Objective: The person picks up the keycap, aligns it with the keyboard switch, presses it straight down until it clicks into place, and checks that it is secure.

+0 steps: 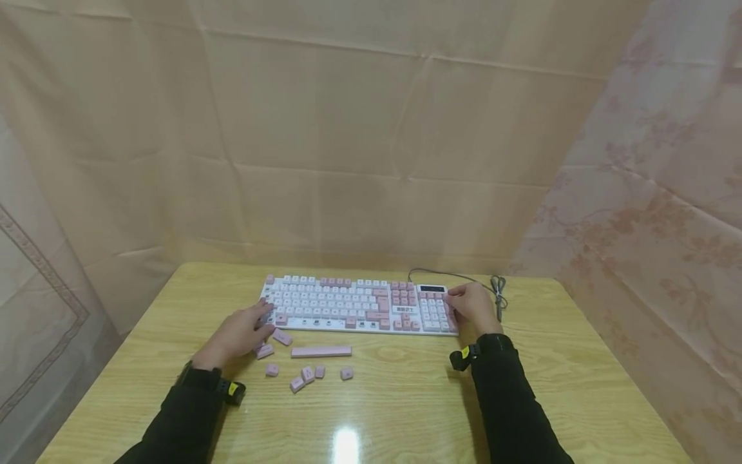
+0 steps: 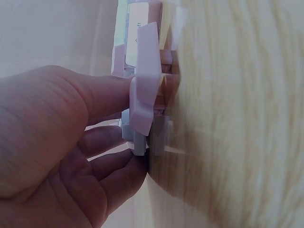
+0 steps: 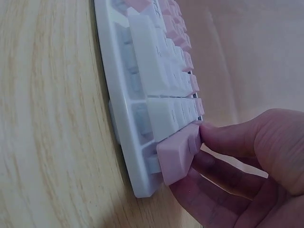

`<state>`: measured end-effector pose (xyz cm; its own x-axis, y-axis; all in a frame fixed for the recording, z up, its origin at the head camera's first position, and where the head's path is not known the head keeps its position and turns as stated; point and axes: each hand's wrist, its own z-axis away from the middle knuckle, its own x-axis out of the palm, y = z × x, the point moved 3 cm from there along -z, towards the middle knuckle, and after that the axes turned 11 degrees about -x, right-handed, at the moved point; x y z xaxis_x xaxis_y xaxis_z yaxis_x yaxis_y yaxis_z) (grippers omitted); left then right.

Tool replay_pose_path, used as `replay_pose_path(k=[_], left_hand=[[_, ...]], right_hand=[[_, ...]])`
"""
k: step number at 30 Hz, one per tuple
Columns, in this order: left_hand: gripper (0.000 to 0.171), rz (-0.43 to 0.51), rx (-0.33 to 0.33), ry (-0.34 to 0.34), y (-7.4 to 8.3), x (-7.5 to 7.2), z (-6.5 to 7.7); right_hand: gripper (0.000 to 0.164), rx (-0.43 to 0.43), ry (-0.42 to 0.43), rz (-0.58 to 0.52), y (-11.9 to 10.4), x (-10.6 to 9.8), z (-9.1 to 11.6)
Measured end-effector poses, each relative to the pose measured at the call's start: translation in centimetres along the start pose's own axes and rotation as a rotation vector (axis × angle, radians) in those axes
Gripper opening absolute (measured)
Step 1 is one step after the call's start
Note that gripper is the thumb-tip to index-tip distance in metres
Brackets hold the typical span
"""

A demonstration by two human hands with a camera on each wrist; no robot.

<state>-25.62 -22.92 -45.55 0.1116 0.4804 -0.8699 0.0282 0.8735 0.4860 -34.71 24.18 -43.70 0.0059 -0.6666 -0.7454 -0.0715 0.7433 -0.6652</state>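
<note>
A white and pink keyboard (image 1: 330, 303) lies flat on the table, several of its bottom-row keycaps off. My left hand (image 1: 234, 335) holds its left end, thumb on the near side and fingers around the edge. In the left wrist view, loose pink keycaps (image 2: 148, 66) partly cover that contact. At the opposite end, my right hand (image 1: 476, 306) grips the right edge by the number pad. The right wrist view has its thumb against a tall pink key (image 3: 176, 154), with the other fingers bent along the keyboard's side.
A long pink space bar keycap (image 1: 321, 352) lies in front of the keyboard. Several small pink keycaps (image 1: 308, 374) are scattered nearer on the wooden table (image 1: 406, 399). A bundled grey cable (image 1: 497, 290) sits behind the right hand. Beige cloth (image 1: 348, 129) hangs behind the table.
</note>
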Motion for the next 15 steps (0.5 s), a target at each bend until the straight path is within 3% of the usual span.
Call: replay_pose_path(k=[7,15], left_hand=[[0.049,-0.004,0.018,0.011,0.0,-0.1,0.1],[0.049,0.011,0.014,0.012,0.2,-0.2,0.3]], right_hand=[[0.025,0.012,-0.012,0.067,0.9,0.4,0.2],[0.027,-0.009,0.013,0.066,1.1,0.7,0.6]])
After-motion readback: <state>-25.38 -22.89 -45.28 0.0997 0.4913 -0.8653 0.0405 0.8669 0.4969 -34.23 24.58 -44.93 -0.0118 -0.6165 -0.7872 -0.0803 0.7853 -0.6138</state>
